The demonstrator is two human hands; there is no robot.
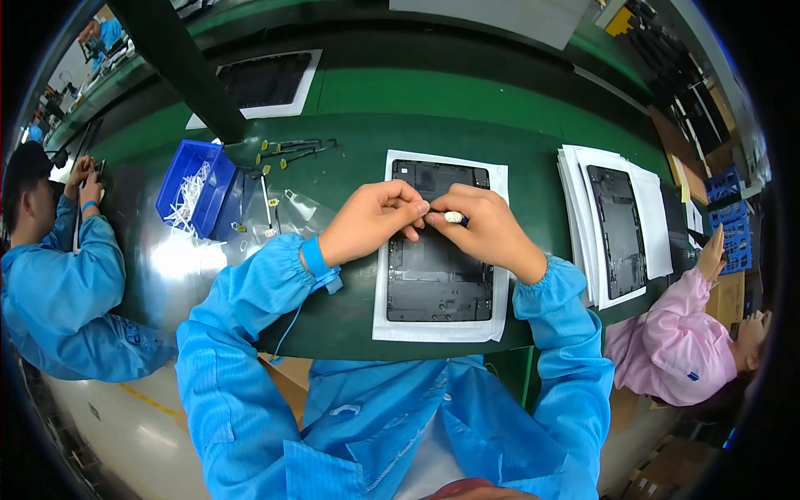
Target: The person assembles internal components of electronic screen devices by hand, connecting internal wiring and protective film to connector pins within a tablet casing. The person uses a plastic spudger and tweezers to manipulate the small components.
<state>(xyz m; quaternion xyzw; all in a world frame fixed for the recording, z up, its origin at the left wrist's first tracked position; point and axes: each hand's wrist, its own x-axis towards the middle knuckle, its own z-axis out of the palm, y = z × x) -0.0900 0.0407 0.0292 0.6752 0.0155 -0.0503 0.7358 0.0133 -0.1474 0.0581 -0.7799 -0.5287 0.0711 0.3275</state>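
Above a black tablet back cover (442, 292), my two hands meet at the fingertips. The cover lies on a white foam sheet (400, 331). My left hand (375, 218) is closed, thumb and forefinger pinching something too small to make out. In my closed right hand (492, 229) is a slim pen-like tool (454, 217) with a white rounded end; the rest of it is mostly hidden by the fingers. A blue wrist strap (315, 258) with a cord circles my left wrist.
To the left stands a blue bin (193, 187) of white strips, beside several short cables (292, 152) and clear plastic. Stacked white sheets bear another black cover (615, 229) at right. A green post (179, 67) rises at the back left. Co-workers sit on both sides.
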